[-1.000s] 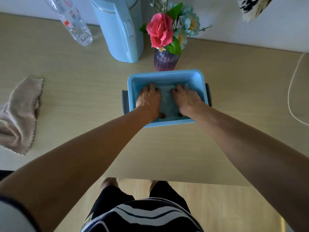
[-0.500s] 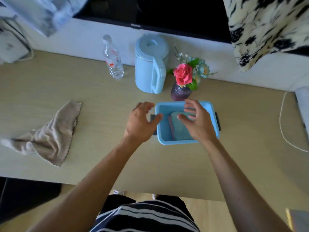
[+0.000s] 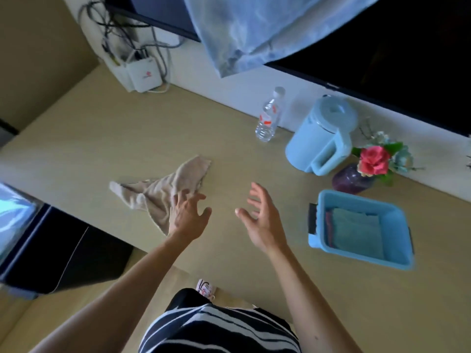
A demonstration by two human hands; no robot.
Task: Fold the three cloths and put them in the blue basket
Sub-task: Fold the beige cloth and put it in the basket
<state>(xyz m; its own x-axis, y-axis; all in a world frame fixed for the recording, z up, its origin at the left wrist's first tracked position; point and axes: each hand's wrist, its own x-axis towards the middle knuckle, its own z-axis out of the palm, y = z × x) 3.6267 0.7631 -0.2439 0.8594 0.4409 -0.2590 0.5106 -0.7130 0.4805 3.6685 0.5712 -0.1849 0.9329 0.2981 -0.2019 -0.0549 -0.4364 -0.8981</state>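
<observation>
A crumpled beige cloth (image 3: 163, 187) lies unfolded on the wooden table, left of centre. My left hand (image 3: 187, 215) hovers over its near right corner with fingers spread and holds nothing. My right hand (image 3: 262, 220) is open in the air above bare table, between the cloth and the blue basket (image 3: 397, 222). The basket sits at the right and holds a folded teal cloth (image 3: 356, 231) with a folded reddish cloth (image 3: 328, 228) showing at its left edge.
Along the back stand a clear water bottle (image 3: 267, 118), a light blue kettle (image 3: 321, 138) and a purple vase with a pink rose (image 3: 367, 169). A white box with cables (image 3: 142, 72) sits at the far left corner. The table's front edge runs just below my hands.
Both hands have left the basket and moved left toward the beige cloth. The view has swung left, so the basket now sits at the right.
</observation>
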